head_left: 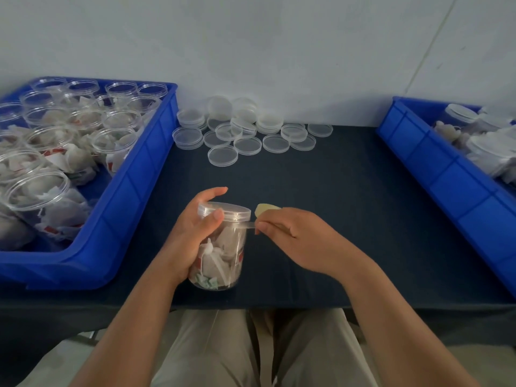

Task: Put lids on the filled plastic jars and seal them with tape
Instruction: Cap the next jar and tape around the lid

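Observation:
A clear plastic jar (226, 255) filled with white sachets stands near the table's front edge, with a clear lid (229, 210) on top. My left hand (192, 233) grips the jar from the left, thumb pressed against the lid's rim. My right hand (290, 237) sits just right of the jar and holds a small tape roll (265, 210). A clear strip of tape (245, 225) stretches from my right fingertips to the jar just under the lid.
A blue bin (134, 191) at left holds several open filled jars (50, 174). Loose clear lids (245, 132) lie scattered at the back of the dark table (349, 219). Another blue bin (446, 174) at right holds lidded jars (460, 115).

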Demonstrator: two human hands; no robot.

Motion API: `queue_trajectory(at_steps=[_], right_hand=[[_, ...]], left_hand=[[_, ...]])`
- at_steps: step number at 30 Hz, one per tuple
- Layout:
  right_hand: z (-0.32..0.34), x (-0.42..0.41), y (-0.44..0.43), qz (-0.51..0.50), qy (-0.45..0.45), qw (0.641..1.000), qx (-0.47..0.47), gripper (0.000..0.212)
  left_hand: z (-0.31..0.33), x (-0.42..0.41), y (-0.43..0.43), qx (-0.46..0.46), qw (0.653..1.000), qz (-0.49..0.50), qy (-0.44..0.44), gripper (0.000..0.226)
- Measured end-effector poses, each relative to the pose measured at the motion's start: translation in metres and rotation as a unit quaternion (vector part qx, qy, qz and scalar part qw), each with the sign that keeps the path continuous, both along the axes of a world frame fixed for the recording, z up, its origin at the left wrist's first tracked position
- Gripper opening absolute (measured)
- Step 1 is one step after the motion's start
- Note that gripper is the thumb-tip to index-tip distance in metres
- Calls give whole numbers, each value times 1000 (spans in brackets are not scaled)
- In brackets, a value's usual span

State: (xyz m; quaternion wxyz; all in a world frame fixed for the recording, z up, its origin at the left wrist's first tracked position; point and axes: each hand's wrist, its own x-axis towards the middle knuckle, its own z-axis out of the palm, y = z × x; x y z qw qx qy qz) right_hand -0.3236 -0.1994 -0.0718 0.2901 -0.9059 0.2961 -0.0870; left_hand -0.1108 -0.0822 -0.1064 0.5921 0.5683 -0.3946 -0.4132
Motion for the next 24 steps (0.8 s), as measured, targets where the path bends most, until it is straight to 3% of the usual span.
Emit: queue_trajectory(at_steps=[4, 8, 11, 13, 16, 19, 20, 22, 24], right_hand=[[-1, 7, 14, -42, 31, 997, -57, 24], [-4, 16, 26, -90, 96, 986, -100, 26], [-7, 23, 24, -107, 136, 979, -111, 15], [-11, 26, 23, -116, 151, 976, -109, 21], [-25, 33, 25, -130, 175, 967, -133, 32], [-39, 34, 9, -189, 167, 955, -155, 9], [-41, 30, -1, -208, 160, 954, -144, 16], [-44, 21, -18, -203, 155, 959, -121, 20], [-47, 18, -21, -157, 157, 964, -145, 12]], left_hand=[[-1, -5, 1, -12, 995, 16, -94, 58], [0, -9, 3, -25, 966, 55, -250, 64], [3, -10, 3, -23, 949, 39, -313, 68], [6, -8, 4, 4, 940, 21, -342, 68], [20, -8, 11, 10, 947, 7, -320, 61], [30, -29, 25, -55, 973, -155, -160, 57], [31, -41, 30, -67, 968, -204, -129, 61], [34, -57, 32, -72, 974, -188, -105, 66], [37, -55, 25, -52, 990, -108, -76, 63]])
